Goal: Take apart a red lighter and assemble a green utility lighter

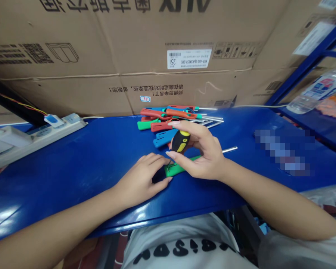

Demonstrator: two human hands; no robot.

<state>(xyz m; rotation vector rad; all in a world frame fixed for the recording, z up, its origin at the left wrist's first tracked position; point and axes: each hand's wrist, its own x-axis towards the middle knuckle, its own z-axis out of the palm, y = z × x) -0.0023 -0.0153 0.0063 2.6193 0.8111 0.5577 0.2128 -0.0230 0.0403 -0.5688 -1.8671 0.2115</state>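
Note:
In my right hand (203, 151) is a short black and yellow screwdriver (180, 141), held between thumb and fingers with its thin shaft pointing down. The tip meets the slotted end of a green stick lighter (174, 170) lying on the blue table. My left hand (147, 175) pinches that same end between thumb and fingers. Past my right hand the lighter's silver tube sticks out to the right; my palm and fingers cover its middle. Just behind lies a pile of red, blue, green and orange stick lighters (159, 127), their metal tubes mostly pointing right.
A large cardboard box (100, 45) forms a wall behind the blue table (86, 157). At left lies a white power strip (42, 136) with plugs and cables. A plastic bottle (310, 93) rests at right by a blue metal post. A pixelated patch covers something on the right side.

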